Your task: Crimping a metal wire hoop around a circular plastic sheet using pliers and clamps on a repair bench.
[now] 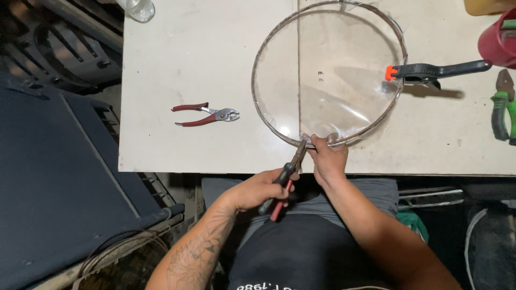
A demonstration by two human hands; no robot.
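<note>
- Left hand [262, 189] wrapped tight round handles of pliers w/ red-and-black grips [283, 185], fingers curled shut on them; forearm tattooed.
- Plier nose up at near rim of round clear disc w/ metal hoop [329, 72], touching hoop right at table's near edge; can't tell if the plier tips are biting the wire or just resting on it.
- Right hand [328, 159] just beside plier nose, fingertips [317, 141] pinched narrow on hoop edge, holding rim down.
- Disc lying flat on white table [193, 64], centre-right, near rim almost at table edge in front of torso.
- Black spring clamp w/ orange tip [430, 70] clipped on disc's right rim, handles pointing right.
- Second pliers, red handles, slip-joint type [207, 114], lying flat on table, left of disc, well apart from both hands.
- Green-handled pliers [504, 107] at far right edge of table.
- Dark red container [497, 43] top right, partly cut off.
- Clear bottle [137, 8] at top left table edge, partly out of frame.
- Dark fabric-covered surface [54, 177] left of table.
</note>
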